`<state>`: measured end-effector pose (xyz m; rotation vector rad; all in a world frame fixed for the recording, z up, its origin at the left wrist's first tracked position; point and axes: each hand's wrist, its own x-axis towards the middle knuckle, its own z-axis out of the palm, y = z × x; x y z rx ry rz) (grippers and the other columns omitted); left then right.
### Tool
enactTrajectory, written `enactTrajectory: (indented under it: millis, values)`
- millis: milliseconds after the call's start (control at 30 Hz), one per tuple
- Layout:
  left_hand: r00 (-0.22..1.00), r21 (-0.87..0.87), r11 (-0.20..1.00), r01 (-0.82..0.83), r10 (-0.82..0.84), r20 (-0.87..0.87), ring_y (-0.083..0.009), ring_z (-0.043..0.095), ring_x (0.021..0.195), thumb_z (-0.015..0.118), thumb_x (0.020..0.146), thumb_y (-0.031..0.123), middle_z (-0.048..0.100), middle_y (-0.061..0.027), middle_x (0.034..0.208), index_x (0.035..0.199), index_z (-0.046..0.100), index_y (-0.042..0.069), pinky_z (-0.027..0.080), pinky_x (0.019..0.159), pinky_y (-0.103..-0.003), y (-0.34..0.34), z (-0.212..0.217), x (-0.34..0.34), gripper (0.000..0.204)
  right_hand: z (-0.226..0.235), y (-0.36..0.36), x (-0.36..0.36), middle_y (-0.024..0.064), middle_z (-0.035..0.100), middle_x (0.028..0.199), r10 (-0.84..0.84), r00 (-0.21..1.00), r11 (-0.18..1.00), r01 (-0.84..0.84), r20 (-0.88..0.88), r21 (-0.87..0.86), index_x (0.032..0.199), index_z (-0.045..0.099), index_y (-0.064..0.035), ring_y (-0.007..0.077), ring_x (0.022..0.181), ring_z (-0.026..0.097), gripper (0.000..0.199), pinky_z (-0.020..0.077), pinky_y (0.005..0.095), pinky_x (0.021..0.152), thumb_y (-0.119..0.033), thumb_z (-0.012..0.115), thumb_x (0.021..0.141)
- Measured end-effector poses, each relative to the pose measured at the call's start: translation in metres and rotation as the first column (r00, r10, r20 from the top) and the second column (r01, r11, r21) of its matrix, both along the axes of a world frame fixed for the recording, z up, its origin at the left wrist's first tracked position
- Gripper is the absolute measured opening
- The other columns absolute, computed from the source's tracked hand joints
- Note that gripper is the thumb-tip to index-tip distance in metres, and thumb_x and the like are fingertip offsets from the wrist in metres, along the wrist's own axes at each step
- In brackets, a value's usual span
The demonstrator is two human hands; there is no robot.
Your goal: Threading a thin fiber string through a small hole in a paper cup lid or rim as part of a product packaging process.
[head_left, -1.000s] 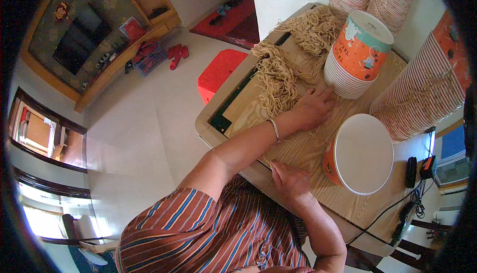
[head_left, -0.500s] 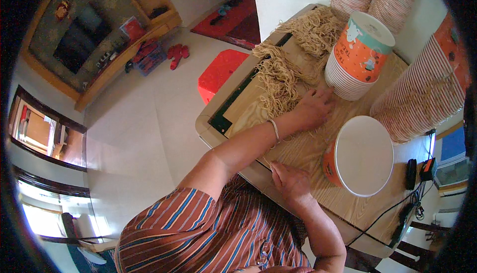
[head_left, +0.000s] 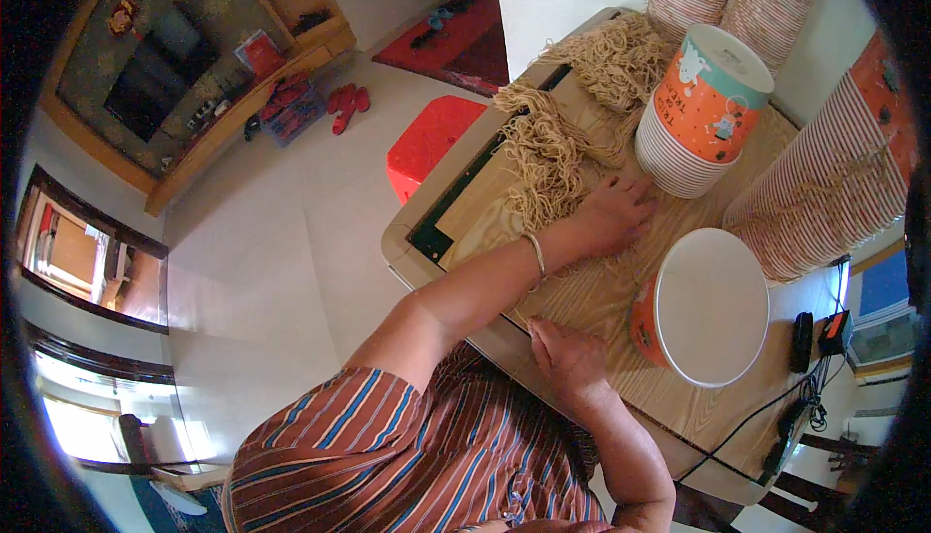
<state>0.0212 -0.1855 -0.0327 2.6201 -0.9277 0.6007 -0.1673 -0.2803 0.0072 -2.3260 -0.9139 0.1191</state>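
- Tan noodles (head_left: 553, 160) lie in loose heaps across the wooden bench (head_left: 601, 300), the nearer heap at about 11 o'clock from our left hand, a second heap further off at 12 o'clock.
- Our left hand (head_left: 606, 218) lies flat and spread, palm down, on the bench, fingertips over a few stray strands at the foot of the near heap; it pins them but has closed on nothing.
- Our right hand (head_left: 567, 358) rests at the bench's near edge, fingers loosely curled; we cannot tell whether anything is under it.
- Just at 1 o'clock of the left hand stands a stack of cups (head_left: 703, 106), orange and teal with a white lid on top, close to the fingertips but apart from them.
- At 4 o'clock of the left hand sits a lidded tub (head_left: 703, 305), orange-sided with a broad white lid, just right of our right hand.
- We judge the step to be gathering: the left hand is sweeping loose noodles together on the bench.
- Next, as we see it, the fingers need to curl and pinch a portion free of the heap without dragging the tangle along or knocking the cups.
- Striped cup stacks (head_left: 824, 184) lie at 3 o'clock; black cables (head_left: 795, 407) trail at 5 o'clock.
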Motion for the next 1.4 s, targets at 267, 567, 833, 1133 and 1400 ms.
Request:
enactTrajectory:
  millis: [267,567,833,1133,1400]
  values:
    - [0.999,0.069,0.997,0.020,-0.017,-0.034,-0.0280,0.045,0.118,0.054,0.086,0.034,0.049,-0.0122,0.129,0.118,0.060,0.010,0.035,0.096,-0.050,0.002,0.012,0.004,0.040,-0.005,-0.001,-0.001,0.0133,0.067,0.088,0.000,1.000,0.999,0.001,0.030,-0.048,0.106,0.058,-0.0105,0.0323,0.075,0.066,0.018,0.0506,0.0455,0.065,-0.020,0.055,0.091]
    - [0.999,0.089,0.995,-0.039,0.039,0.005,-0.0269,0.044,0.119,0.054,0.086,0.044,0.050,-0.0100,0.130,0.122,0.057,0.014,0.036,0.092,-0.053,-0.006,0.004,0.003,0.047,-0.002,0.000,0.000,0.0130,0.068,0.085,0.019,0.998,0.999,-0.016,0.063,-0.042,0.104,0.059,-0.0103,0.0312,0.073,0.066,0.017,0.0513,0.0444,0.063,-0.018,0.056,0.090]
    - [0.997,0.052,0.996,-0.068,0.067,0.029,-0.0268,0.044,0.119,0.055,0.086,0.045,0.051,-0.0103,0.128,0.120,0.058,0.011,0.035,0.093,-0.053,-0.007,0.004,-0.002,0.048,-0.005,0.000,-0.001,0.0131,0.067,0.081,0.016,0.997,0.997,-0.010,0.075,-0.071,0.104,0.059,-0.0101,0.0310,0.069,0.065,0.016,0.0505,0.0445,0.060,-0.017,0.057,0.090]
    - [0.998,0.052,0.998,-0.045,0.047,-0.038,-0.0273,0.045,0.116,0.057,0.085,0.044,0.053,-0.0099,0.124,0.121,0.057,0.012,0.036,0.091,-0.049,-0.006,0.011,-0.001,0.048,-0.004,0.001,0.001,0.0130,0.067,0.080,0.014,0.996,0.998,-0.009,0.088,-0.056,0.106,0.058,-0.0106,0.0315,0.069,0.065,0.018,0.0508,0.0443,0.060,-0.019,0.057,0.090]
    - [0.999,-0.005,0.999,-0.035,0.035,0.035,-0.0280,0.044,0.118,0.057,0.084,0.044,0.053,-0.0102,0.124,0.122,0.058,0.014,0.038,0.088,-0.049,-0.006,0.007,-0.001,0.048,-0.009,-0.001,0.001,0.0149,0.067,0.082,0.040,0.998,0.993,-0.034,0.046,-0.113,0.108,0.059,-0.0106,0.0322,0.070,0.066,0.020,0.0513,0.0451,0.061,-0.019,0.056,0.091]
